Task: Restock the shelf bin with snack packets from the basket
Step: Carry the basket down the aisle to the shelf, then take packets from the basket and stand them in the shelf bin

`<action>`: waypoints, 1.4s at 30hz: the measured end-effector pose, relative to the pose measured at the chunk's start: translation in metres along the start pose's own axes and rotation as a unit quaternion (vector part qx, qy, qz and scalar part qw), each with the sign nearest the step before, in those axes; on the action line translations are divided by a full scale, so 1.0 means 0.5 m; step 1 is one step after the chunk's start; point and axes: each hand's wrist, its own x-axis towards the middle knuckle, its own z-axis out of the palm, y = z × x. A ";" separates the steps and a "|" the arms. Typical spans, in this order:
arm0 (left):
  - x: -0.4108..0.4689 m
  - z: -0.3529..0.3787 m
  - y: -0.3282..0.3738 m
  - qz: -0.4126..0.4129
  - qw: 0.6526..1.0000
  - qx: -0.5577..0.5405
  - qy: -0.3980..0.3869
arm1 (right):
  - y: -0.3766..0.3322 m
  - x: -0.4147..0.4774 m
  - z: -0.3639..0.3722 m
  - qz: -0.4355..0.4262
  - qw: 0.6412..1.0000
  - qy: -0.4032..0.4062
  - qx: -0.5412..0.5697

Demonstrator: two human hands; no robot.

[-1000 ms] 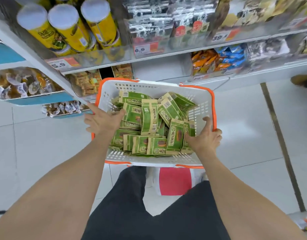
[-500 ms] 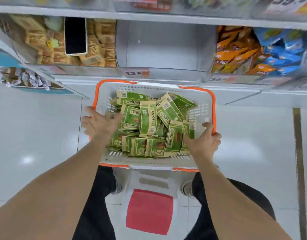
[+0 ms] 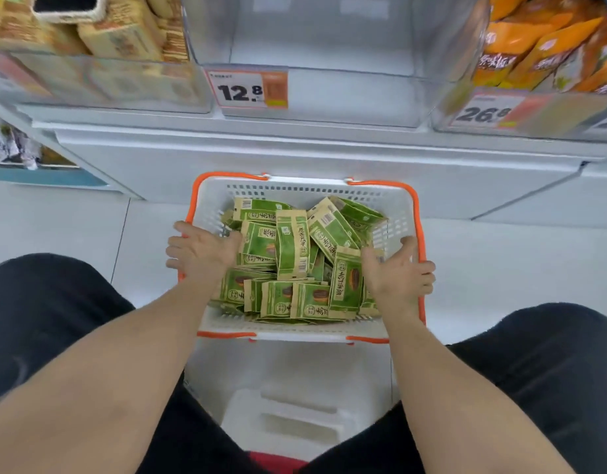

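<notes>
A white basket with an orange rim sits low in front of me, in the middle of the head view. It is full of several green and tan snack packets piled loosely. My left hand grips the basket's left rim, thumb inside against the packets. My right hand grips the right rim the same way. Straight above the basket stands a clear shelf bin with nothing in it, marked by a 12.8 price tag.
The bin to the left holds tan biscuit packs and a dark phone-like object. The right bin holds orange snack bags above a 26.8 tag. A white step stool stands between my black-trousered legs on the tiled floor.
The basket has gone down toward the floor with both hands on its rims, and my view has dropped and closed in on the lowest shelf and its empty bin.
</notes>
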 end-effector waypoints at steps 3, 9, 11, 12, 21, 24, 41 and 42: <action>0.009 0.028 0.022 0.026 0.999 0.033 0.019 | -0.029 0.012 0.059 -0.032 0.991 0.016 -0.127; -0.009 0.071 0.071 0.349 0.928 0.107 0.065 | -0.128 -0.006 0.132 -0.427 0.897 -0.021 -0.114; -0.015 0.068 0.069 0.469 0.880 0.074 0.008 | -0.143 -0.025 0.144 -0.503 0.852 -0.069 -0.129; -0.016 0.064 0.058 0.508 0.858 0.072 -0.024 | -0.145 -0.034 0.148 -0.502 0.851 -0.096 -0.119; -0.006 0.042 0.008 0.387 0.903 0.099 -0.159 | -0.103 -0.035 0.112 -0.399 0.884 -0.176 -0.169; -0.029 0.046 -0.010 0.355 0.912 0.093 -0.184 | -0.082 -0.070 0.097 -0.375 0.877 -0.279 -0.107; -0.138 0.008 -0.058 0.391 0.881 0.162 -0.211 | -0.023 -0.154 0.079 -0.421 0.867 -0.219 -0.154; -0.139 0.000 -0.051 0.395 0.882 0.146 -0.210 | -0.029 -0.157 0.072 -0.413 0.879 -0.208 -0.116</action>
